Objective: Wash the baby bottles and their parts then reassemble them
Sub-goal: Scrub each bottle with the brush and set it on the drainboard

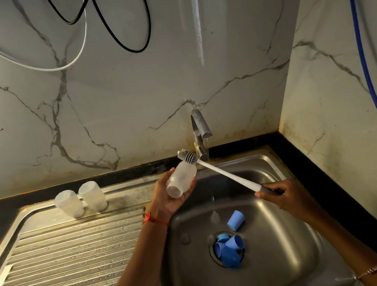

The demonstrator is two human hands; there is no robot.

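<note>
Over a steel sink [288,265], a person's left hand [166,197] holds a clear baby bottle [181,178], fingers curled round its body. The right hand [283,195] grips the grey end of a bottle brush [227,173], whose bristled head is at the bottle's far end beside a thinly running tap [200,123]. Blue caps [229,250] lie in the basin around the drain. At far left, two more bottles [68,204] stand on the drainboard [63,249].

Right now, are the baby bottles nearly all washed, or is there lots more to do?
Maybe halfway. Two bottles stand upside down on the drainboard, likely washed. The left hand holds a third bottle, the right hand the brush. The blue caps lie in the sink; nothing is reassembled.
</note>
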